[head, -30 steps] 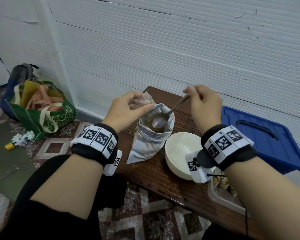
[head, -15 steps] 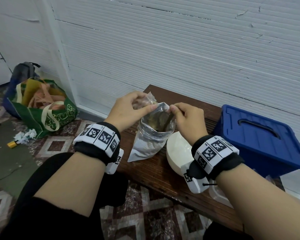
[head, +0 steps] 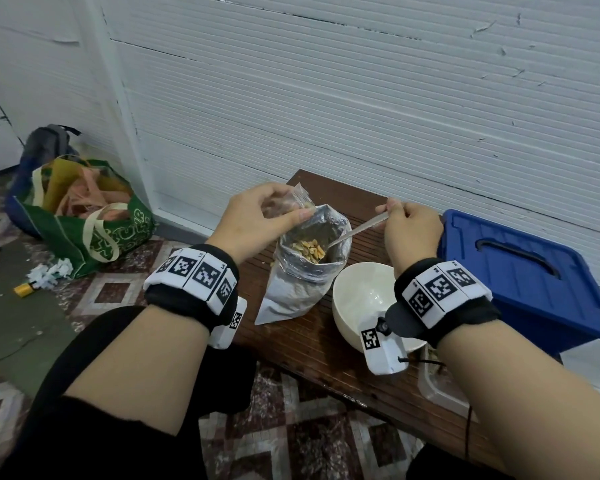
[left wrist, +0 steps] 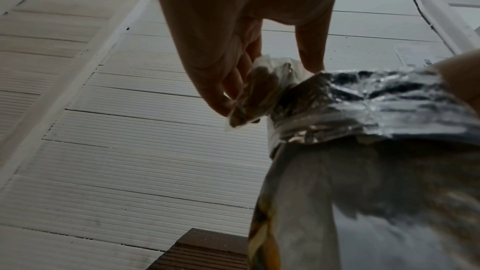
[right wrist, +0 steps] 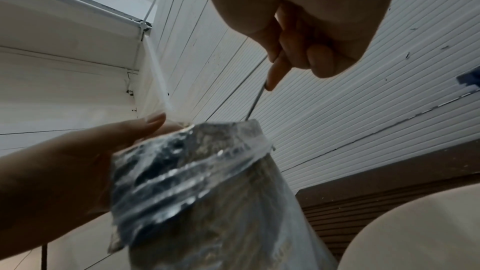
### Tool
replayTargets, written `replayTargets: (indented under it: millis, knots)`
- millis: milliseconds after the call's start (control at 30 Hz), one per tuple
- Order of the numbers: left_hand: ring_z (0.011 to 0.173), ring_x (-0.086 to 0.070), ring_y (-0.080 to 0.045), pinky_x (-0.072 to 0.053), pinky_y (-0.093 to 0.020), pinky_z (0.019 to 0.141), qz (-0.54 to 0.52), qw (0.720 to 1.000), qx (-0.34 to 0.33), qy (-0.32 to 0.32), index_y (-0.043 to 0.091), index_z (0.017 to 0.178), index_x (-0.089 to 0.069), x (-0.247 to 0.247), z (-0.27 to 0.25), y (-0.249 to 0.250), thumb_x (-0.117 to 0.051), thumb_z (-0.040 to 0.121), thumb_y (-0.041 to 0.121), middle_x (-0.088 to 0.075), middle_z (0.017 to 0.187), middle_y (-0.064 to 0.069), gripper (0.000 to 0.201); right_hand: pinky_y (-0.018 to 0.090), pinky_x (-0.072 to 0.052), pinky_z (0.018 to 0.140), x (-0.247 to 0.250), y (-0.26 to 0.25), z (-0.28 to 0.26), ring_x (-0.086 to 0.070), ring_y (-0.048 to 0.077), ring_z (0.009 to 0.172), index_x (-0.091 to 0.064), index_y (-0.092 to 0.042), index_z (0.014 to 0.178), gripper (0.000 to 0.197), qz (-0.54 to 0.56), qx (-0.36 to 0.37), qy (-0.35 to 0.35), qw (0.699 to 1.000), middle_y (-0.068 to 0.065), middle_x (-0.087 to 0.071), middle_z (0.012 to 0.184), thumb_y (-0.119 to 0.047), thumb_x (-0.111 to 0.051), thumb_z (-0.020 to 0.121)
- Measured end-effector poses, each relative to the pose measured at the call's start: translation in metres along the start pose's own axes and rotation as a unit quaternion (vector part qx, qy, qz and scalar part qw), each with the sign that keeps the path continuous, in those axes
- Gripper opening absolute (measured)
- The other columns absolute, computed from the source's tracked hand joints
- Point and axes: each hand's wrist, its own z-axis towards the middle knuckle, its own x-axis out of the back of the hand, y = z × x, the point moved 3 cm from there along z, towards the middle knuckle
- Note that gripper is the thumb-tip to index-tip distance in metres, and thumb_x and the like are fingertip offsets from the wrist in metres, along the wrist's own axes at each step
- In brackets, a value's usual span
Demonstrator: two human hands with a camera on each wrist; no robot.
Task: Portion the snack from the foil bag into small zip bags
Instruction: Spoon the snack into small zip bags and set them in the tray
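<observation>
Head view: we note the foil bag (head: 302, 271) standing on the bench (head: 326, 348), long axis near upright, mouth open upward, snack (head: 309, 250) visible inside. Our left hand (head: 257, 220) pinches a small zip bag (head: 300, 199) at the mouth's rim. Our right hand (head: 411, 230) grips a spoon (head: 357, 230), handle slanting down-left, bowl inside the bag. A white bowl (head: 364, 299) sits just beside.

Your head camera looks down at the bench (head: 329, 344); both wrist cameras look up, close, sharing the foil bag (left wrist: 363, 171).
</observation>
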Motion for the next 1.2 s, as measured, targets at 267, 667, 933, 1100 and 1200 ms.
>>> replayTargets:
  millis: [267,667,933,1100,1200]
  knots:
    - [0.090,-0.061,0.003,-0.048,-0.015,0.082,-0.021,1.000,0.001,-0.005,0.040,0.090,-0.058,0.005,-0.001,0.000,-0.081,0.070,0.036,-0.065,0.093,0.018,0.031,0.022,-0.045,0.069,0.020,-0.011,0.017,-0.053,0.006,0.061,-0.070,-0.013,0.083,0.031,0.009,0.011,0.038,0.999,-0.007,-0.057,0.063,-0.022,-0.045,0.099]
    - [0.081,-0.060,0.015,-0.045,-0.003,0.075,0.012,0.999,-0.023,-0.033,0.030,0.103,-0.066,-0.003,0.002,0.002,-0.085,0.065,0.032,-0.067,0.091,0.019,0.043,0.010,-0.041,0.057,0.030,-0.040,0.034,-0.055,0.001,0.058,-0.069,-0.012,0.081,0.032,0.040,0.029,0.052,0.997,0.002,-0.066,0.073,-0.023,-0.045,0.100]
    - [0.086,-0.060,0.014,-0.044,-0.001,0.076,0.022,0.999,-0.028,-0.028,0.025,0.109,-0.068,-0.008,0.003,0.000,-0.086,0.063,0.035,-0.067,0.095,0.018,0.050,0.014,-0.039,0.061,0.014,-0.041,0.025,-0.058,0.008,0.072,-0.071,-0.013,0.084,0.032,0.024,0.041,0.022,0.999,0.010,-0.071,0.086,-0.023,-0.045,0.100]
    - [0.089,-0.061,0.003,-0.045,-0.005,0.076,0.044,0.998,-0.026,-0.024,0.026,0.109,-0.069,-0.010,0.004,0.000,-0.085,0.063,0.039,-0.068,0.094,0.016,0.050,0.009,-0.040,0.061,0.009,-0.042,0.024,-0.056,0.003,0.066,-0.071,-0.012,0.084,0.033,0.031,0.039,0.010,0.999,0.006,-0.069,0.079,-0.023,-0.045,0.099]
    - [0.089,-0.060,0.004,-0.045,-0.004,0.074,0.049,0.998,-0.027,-0.028,0.027,0.110,-0.068,-0.013,0.003,0.001,-0.085,0.065,0.039,-0.067,0.095,0.016,0.049,0.018,-0.046,0.069,0.007,-0.043,0.020,-0.061,0.010,0.074,-0.069,-0.017,0.078,0.032,0.046,0.051,-0.008,0.998,-0.002,-0.066,0.070,-0.024,-0.046,0.099]
